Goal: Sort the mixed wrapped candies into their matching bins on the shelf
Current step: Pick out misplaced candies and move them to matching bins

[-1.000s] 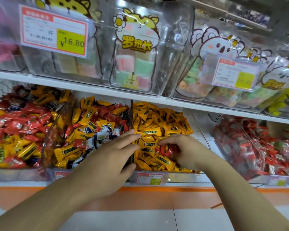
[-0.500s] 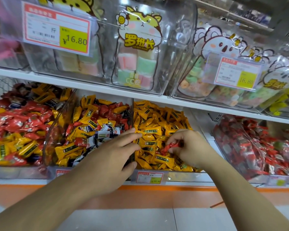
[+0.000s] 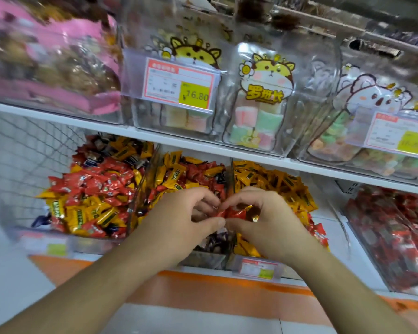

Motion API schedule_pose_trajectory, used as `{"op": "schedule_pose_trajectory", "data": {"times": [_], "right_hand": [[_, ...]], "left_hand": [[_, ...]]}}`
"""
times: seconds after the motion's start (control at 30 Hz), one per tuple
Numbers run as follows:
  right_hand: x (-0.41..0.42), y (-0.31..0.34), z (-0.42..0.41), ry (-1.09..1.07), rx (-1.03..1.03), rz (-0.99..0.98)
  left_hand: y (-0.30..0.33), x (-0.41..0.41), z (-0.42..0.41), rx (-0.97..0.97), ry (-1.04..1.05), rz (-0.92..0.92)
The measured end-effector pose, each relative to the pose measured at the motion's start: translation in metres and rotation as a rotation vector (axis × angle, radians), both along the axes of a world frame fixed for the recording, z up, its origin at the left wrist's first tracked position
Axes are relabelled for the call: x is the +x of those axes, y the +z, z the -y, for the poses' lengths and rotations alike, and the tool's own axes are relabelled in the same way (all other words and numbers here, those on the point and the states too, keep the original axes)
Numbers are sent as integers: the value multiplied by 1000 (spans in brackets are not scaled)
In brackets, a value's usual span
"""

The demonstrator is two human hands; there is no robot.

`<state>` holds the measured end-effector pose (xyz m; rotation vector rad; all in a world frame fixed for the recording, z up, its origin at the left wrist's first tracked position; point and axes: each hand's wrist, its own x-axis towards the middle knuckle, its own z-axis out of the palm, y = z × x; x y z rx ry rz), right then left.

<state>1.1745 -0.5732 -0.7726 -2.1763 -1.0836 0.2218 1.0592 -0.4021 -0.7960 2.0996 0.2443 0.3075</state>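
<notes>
Orange shelf edging (image 3: 227, 285) runs nearest me; just above it my left hand (image 3: 179, 227) and right hand (image 3: 268, 222) pinch red candies (image 3: 232, 213) between curled fingertips (tight, so none drop). Beyond, the yellow bin (image 3: 287, 189); carry them left of it.

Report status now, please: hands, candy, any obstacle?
Left hand and right hand both pinch red candy. Candy held over the divider, not yet dropped. Nothing blocking the bins.

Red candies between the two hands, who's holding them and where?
The right hand cups a few red candies in its curled fingers; the left hand pinches their left end between thumb and fingers.
</notes>
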Motion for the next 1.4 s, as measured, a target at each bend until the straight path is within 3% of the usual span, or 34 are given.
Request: {"op": "schedule_pose_trajectory", "data": {"times": [0.1, 0.23, 0.33, 0.47, 0.57, 0.77, 1.07, 1.2, 1.4], "right_hand": [[-15, -9, -22, -31, -44, -28], [-41, -19, -64, 22, -148, 164], [-54, -13, -102, 88, -58, 175], [-59, -4, -152, 54, 119, 125], [-62, -5, -164, 70, 54, 112], [-45, -6, -115, 8, -12, 145], [39, -4, 43, -391, -59, 177], [52, -16, 75, -361, -265, 147], [72, -46, 74, -245, -513, 58]], "left_hand": [[6, -16, -30, 128, 102, -54], [13, -41, -88, 349, 296, -92], [14, -56, -131, 350, 465, -105], [6, -65, -165, 284, 543, -100], [0, -65, -169, 311, 541, -121], [8, -52, -140, 380, 405, -82], [0, -15, -48, 442, -65, -47], [-16, 3, -6, 438, -209, -69], [-36, 17, 25, 437, -234, -107]]}}
